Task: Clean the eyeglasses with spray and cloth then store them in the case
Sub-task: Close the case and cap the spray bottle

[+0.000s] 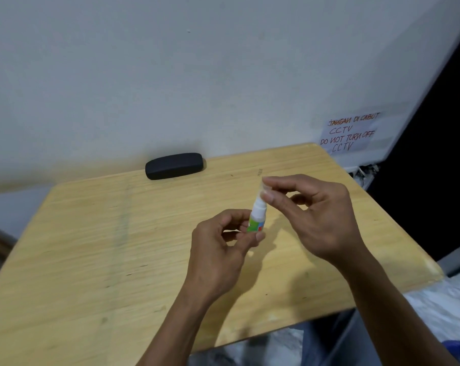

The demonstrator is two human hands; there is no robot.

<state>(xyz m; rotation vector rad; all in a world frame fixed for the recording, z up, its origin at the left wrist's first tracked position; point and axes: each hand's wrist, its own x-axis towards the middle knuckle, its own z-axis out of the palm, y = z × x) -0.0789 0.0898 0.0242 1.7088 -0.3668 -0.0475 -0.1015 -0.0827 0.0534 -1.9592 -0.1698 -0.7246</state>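
Observation:
Over the middle of the wooden table point(91, 247), my left hand point(218, 249) pinches a small white spray bottle point(257, 215) with a green label by its lower body and holds it upright. My right hand point(313, 215) pinches the clear cap point(265, 187) at the bottle's top between thumb and fingers. A black eyeglass case point(174, 165) lies shut at the table's far edge against the wall. No eyeglasses or cloth are in view.
A white wall stands right behind the table. A handwritten paper note point(349, 133) is stuck on a white panel at the right, beside a dark gap. The table's right and near edges drop off to a pale floor.

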